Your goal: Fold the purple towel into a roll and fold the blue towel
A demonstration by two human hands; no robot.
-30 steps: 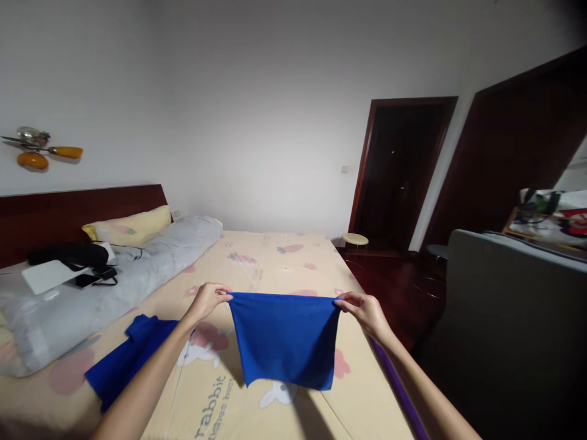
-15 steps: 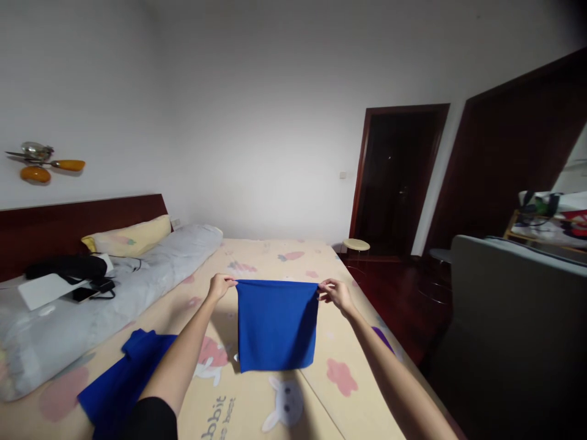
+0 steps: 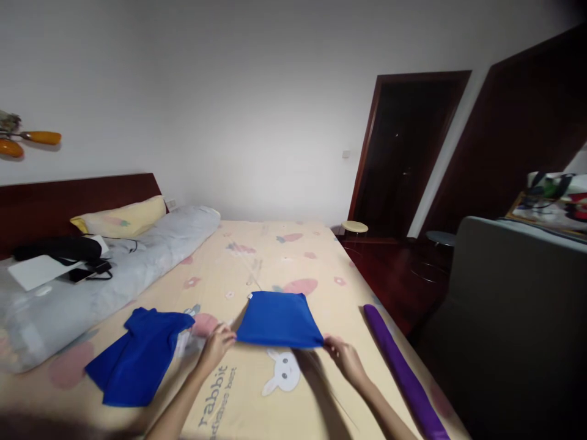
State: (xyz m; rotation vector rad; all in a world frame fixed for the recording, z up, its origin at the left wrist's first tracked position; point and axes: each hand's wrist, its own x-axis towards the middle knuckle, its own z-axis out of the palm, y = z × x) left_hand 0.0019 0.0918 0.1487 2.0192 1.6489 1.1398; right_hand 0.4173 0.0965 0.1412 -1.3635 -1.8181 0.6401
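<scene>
pinching folded blue cloth point(image 3: 279, 319) corners, both hands, bedsheet point(image 3: 275, 256) reading "rabbit"

Folded cloth point(image 3: 279, 319) flat on bed point(image 3: 257, 256), centre. Left hand point(image 3: 216, 343) at its near left corner, right hand point(image 3: 345, 360) at near right corner. Second cloth point(image 3: 137, 360), crumpled, left of left hand, apart from folded one. Long roll point(image 3: 403, 373) right of right hand, along bed edge. Bolster point(image 3: 92, 287) and pillow point(image 3: 121, 219) far left, against headboard point(image 3: 68, 205). Stool point(image 3: 354, 227) beyond bed, before doorway point(image 3: 403, 153).
</scene>
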